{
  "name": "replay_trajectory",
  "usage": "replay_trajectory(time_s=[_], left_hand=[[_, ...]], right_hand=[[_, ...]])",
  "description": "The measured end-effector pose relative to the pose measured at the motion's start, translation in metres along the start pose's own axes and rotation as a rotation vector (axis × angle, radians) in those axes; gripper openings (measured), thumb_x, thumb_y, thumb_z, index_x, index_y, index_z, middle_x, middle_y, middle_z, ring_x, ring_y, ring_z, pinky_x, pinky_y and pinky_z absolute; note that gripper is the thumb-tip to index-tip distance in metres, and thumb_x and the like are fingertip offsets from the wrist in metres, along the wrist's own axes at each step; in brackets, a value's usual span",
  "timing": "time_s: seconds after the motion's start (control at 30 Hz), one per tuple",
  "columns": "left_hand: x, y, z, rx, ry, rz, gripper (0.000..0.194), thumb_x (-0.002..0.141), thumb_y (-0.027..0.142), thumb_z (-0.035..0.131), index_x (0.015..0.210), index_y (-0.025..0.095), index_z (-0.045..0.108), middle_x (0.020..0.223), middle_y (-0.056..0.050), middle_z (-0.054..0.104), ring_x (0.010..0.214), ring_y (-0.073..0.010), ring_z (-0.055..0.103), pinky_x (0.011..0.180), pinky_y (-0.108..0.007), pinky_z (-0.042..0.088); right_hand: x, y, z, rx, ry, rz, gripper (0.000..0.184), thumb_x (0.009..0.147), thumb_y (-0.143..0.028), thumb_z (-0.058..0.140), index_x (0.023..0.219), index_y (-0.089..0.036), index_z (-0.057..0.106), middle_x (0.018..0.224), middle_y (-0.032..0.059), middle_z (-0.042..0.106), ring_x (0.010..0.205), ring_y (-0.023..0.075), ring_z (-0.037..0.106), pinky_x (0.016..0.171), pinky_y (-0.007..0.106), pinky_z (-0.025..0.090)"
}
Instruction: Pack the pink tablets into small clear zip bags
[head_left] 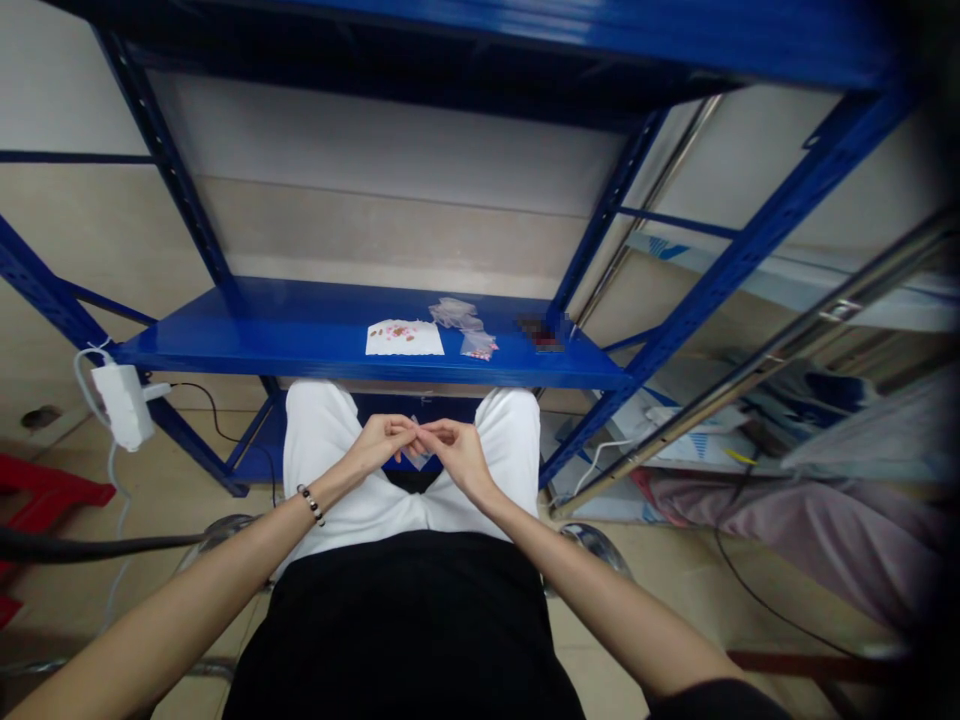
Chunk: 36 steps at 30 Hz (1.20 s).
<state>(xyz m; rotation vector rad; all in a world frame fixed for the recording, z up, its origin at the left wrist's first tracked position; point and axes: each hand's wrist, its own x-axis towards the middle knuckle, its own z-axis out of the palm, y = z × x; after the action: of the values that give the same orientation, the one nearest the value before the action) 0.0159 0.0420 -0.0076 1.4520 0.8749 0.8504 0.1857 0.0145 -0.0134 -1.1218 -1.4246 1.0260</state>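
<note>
Over my lap, my left hand point(382, 442) and my right hand point(459, 452) meet, fingertips pinched together. Between them hangs a small clear plastic bag point(418, 461), partly covered by the fingers; whatever it contains is too small to make out. On the blue shelf point(300, 325) beyond my knees lies a white sheet point(405, 345) with small pink and brown pieces point(397, 331) scattered on it. Right of the sheet sit crumpled clear plastic bags point(459, 314) and a little bag of pink-and-white pieces point(480, 346).
A blurred dark object point(541, 333) lies at the shelf's right end. Blue metal posts point(592, 220) frame the shelf, with an upper shelf point(450, 40) overhead. A white power strip point(124, 405) hangs at the left post. A red stool point(52, 500) stands left; metal rails point(750, 350) run along the right.
</note>
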Motion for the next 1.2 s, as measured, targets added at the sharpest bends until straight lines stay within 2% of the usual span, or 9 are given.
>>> replay_trajectory(time_s=[0.13,0.27,0.47,0.57,0.63,0.77,0.9,1.03,1.2], left_hand=[[-0.010,0.003,0.007,0.115,-0.004,0.082,0.026,0.084,0.037,0.063,0.077,0.012,0.064,0.067,-0.008,0.069,0.059,-0.0151,0.063,0.057,-0.024,0.046],[-0.011,0.004,0.012,0.333,0.008,0.162,0.015,0.085,0.024,0.055,0.077,0.015,0.064,0.068,-0.005,0.068,0.063,-0.0159,0.064,0.062,-0.025,0.046],[-0.008,0.007,0.015,0.755,0.245,0.141,0.010,0.075,0.016,0.056,0.066,0.018,0.061,0.059,0.000,0.062,0.056,-0.0152,0.057,0.057,-0.025,0.034],[-0.013,0.010,0.015,0.842,0.295,0.143,0.010,0.077,0.019,0.057,0.067,0.019,0.060,0.060,-0.001,0.062,0.058,-0.0163,0.057,0.058,-0.026,0.031],[-0.018,0.013,0.017,0.852,0.273,0.151,0.009,0.078,0.019,0.056,0.069,0.020,0.060,0.063,-0.002,0.063,0.060,-0.0168,0.057,0.059,-0.026,0.031],[-0.025,0.019,0.026,0.853,0.241,0.143,0.010,0.077,0.019,0.056,0.068,0.020,0.058,0.059,0.000,0.060,0.057,-0.0161,0.055,0.057,-0.026,0.028],[-0.022,0.020,0.028,0.789,0.277,0.139,0.010,0.075,0.017,0.058,0.065,0.020,0.057,0.057,0.001,0.059,0.055,-0.0148,0.053,0.057,-0.026,0.029],[-0.011,0.013,0.012,0.495,0.202,0.149,0.014,0.083,0.029,0.057,0.074,0.018,0.059,0.058,0.002,0.057,0.053,-0.0128,0.051,0.054,-0.024,0.033],[-0.005,0.004,-0.012,0.052,0.338,0.017,0.026,0.081,0.038,0.066,0.095,0.016,0.060,0.079,-0.003,0.064,0.066,-0.0131,0.059,0.055,-0.021,0.043]], right_hand=[[-0.001,0.002,-0.002,-0.080,-0.024,0.006,0.013,0.079,-0.026,0.064,0.075,-0.015,0.071,0.074,0.0079,0.073,0.067,0.0202,0.069,0.061,0.027,0.051],[0.007,0.001,-0.010,-0.347,-0.111,-0.037,0.010,0.073,-0.015,0.059,0.074,-0.016,0.069,0.069,0.0041,0.071,0.065,0.0177,0.067,0.058,0.023,0.045],[0.015,-0.011,-0.018,-0.686,0.005,-0.090,0.003,0.071,-0.018,0.061,0.068,-0.018,0.062,0.062,0.0001,0.067,0.060,0.0156,0.063,0.057,0.023,0.038],[0.012,-0.012,-0.017,-0.740,0.023,-0.110,0.003,0.072,-0.020,0.061,0.075,-0.019,0.062,0.066,0.0002,0.067,0.063,0.0163,0.063,0.059,0.023,0.039],[0.007,-0.011,-0.013,-0.714,-0.019,-0.135,0.016,0.074,-0.018,0.060,0.090,-0.020,0.062,0.072,0.0001,0.069,0.064,0.0163,0.063,0.060,0.023,0.041],[0.004,-0.006,-0.009,-0.631,-0.132,-0.141,0.042,0.078,-0.011,0.055,0.118,-0.021,0.054,0.076,-0.0016,0.070,0.065,0.0154,0.065,0.063,0.023,0.045],[0.013,-0.004,-0.016,-0.555,-0.175,-0.112,0.047,0.077,-0.007,0.051,0.121,-0.022,0.051,0.077,-0.0021,0.069,0.059,0.0131,0.064,0.058,0.021,0.047],[0.020,-0.004,-0.024,-0.299,-0.141,-0.023,0.038,0.083,-0.016,0.045,0.121,-0.023,0.047,0.082,-0.0014,0.068,0.047,0.0095,0.062,0.043,0.017,0.044],[0.020,-0.012,-0.032,0.085,-0.119,0.111,0.042,0.077,-0.021,0.052,0.117,-0.022,0.043,0.081,-0.0009,0.069,0.046,0.0109,0.062,0.032,0.012,0.033]])
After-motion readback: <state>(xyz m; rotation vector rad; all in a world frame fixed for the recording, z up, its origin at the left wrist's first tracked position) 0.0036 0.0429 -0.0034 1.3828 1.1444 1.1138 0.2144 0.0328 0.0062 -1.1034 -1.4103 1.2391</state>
